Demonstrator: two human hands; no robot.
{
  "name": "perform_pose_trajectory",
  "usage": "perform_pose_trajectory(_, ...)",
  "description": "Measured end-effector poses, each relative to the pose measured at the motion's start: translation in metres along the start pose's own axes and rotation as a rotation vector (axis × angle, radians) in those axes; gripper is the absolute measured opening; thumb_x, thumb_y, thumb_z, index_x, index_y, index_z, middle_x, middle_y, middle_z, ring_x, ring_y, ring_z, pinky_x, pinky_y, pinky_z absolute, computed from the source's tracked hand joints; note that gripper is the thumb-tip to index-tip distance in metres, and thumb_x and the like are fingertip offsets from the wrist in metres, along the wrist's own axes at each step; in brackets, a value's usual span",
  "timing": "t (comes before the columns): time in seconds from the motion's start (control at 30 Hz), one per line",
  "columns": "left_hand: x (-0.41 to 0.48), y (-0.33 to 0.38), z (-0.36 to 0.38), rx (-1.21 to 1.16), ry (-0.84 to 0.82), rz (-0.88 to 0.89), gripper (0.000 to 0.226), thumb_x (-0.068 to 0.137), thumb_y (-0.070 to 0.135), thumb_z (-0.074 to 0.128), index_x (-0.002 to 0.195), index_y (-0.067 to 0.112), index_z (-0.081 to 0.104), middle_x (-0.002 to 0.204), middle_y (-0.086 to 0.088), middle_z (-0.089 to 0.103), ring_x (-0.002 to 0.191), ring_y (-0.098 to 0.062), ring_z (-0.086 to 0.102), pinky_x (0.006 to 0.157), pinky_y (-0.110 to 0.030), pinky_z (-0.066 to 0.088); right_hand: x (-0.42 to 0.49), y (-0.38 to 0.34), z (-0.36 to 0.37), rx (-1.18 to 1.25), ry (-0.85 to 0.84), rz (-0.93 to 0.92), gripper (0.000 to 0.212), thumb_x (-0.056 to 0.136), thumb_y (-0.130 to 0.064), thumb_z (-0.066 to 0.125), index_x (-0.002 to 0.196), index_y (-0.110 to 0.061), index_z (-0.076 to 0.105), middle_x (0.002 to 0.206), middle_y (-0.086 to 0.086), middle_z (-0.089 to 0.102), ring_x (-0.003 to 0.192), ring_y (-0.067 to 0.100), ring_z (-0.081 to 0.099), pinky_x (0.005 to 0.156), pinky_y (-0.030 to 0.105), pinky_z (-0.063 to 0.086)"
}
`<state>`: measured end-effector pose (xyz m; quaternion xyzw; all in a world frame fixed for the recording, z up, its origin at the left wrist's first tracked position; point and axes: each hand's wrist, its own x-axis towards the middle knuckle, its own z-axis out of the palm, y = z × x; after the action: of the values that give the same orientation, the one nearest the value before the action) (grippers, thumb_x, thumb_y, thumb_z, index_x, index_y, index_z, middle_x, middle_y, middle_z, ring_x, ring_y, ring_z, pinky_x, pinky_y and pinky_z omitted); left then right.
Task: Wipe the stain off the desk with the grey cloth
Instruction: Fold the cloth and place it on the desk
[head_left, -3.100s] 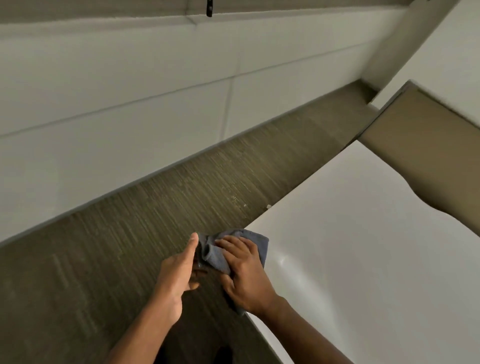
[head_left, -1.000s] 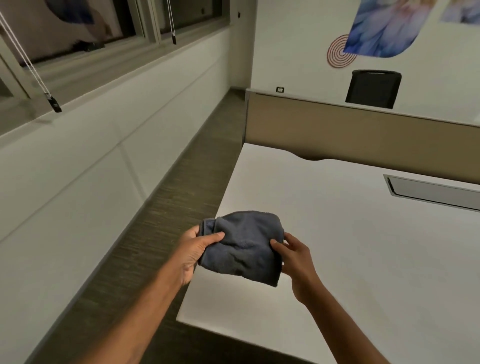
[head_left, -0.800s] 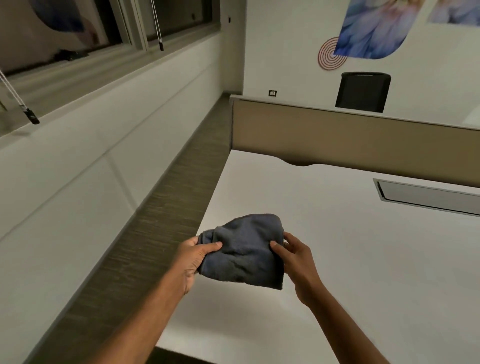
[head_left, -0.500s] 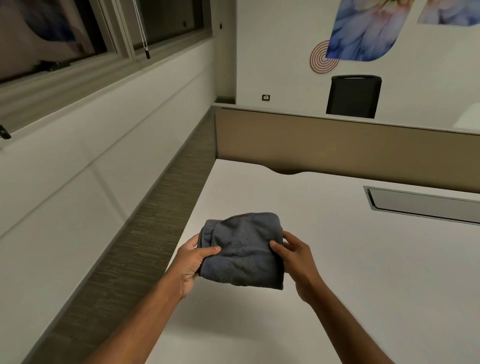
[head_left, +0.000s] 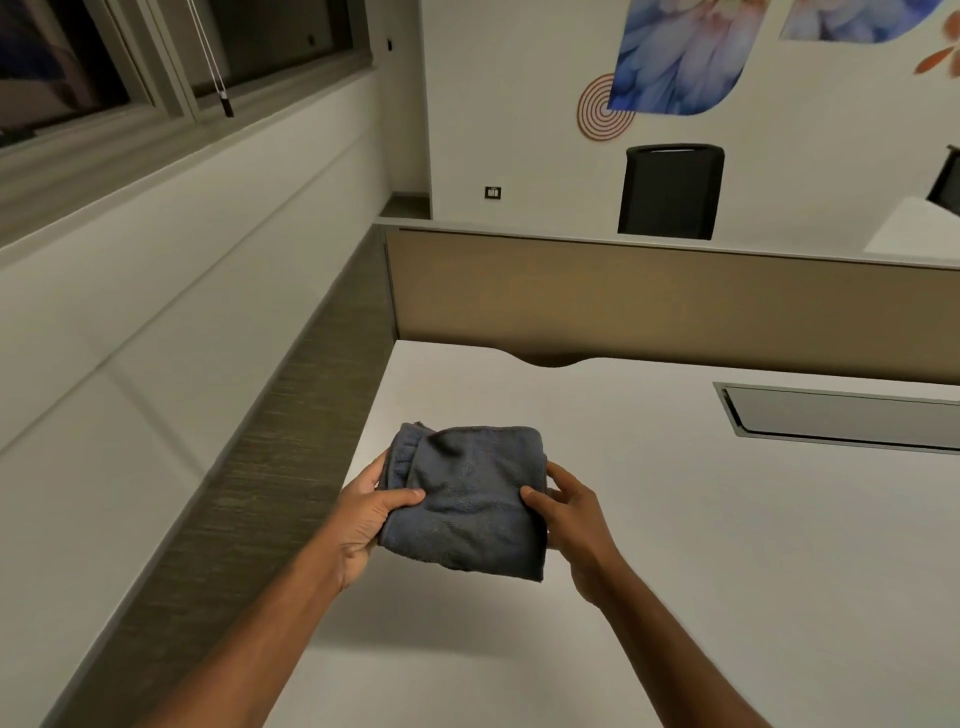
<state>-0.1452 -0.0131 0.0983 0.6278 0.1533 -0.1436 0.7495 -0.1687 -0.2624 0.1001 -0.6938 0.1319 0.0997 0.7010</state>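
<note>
The grey cloth (head_left: 467, 499) is folded into a rough square and held in the air above the near left part of the white desk (head_left: 701, 545). My left hand (head_left: 363, 514) pinches its left edge, thumb on top. My right hand (head_left: 569, 512) grips its right edge the same way. No stain shows on the desk surface that I can see.
A tan divider panel (head_left: 649, 301) runs along the desk's far edge. A grey cable tray lid (head_left: 841, 418) is set into the desk at the right. A strip of carpet floor (head_left: 260, 493) and a white wall lie to the left. A black chair (head_left: 670, 189) stands behind the divider.
The view has swung from the floor beside the desk up and right over the desk. The cloth, bunched in both hands before, is now spread flat and square between them.
</note>
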Motion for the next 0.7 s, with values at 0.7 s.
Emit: perform_pose_trajectory(0.7,0.198,0.030,-0.026,0.021,0.003,0.027,0.075,0.086,-0.007,0.073,0.148,0.029,0.053,0.115,-0.003,0.077,0.109,-0.025,0.072,0.093,-0.043,0.060,0.191,-0.022,0.047,-0.098,0.099,0.034,0.054,0.100,-0.017,0.062,0.151,-0.028,0.045,0.121,0.006,0.072,0.109,0.025,0.069,0.085,0.040,0.060)
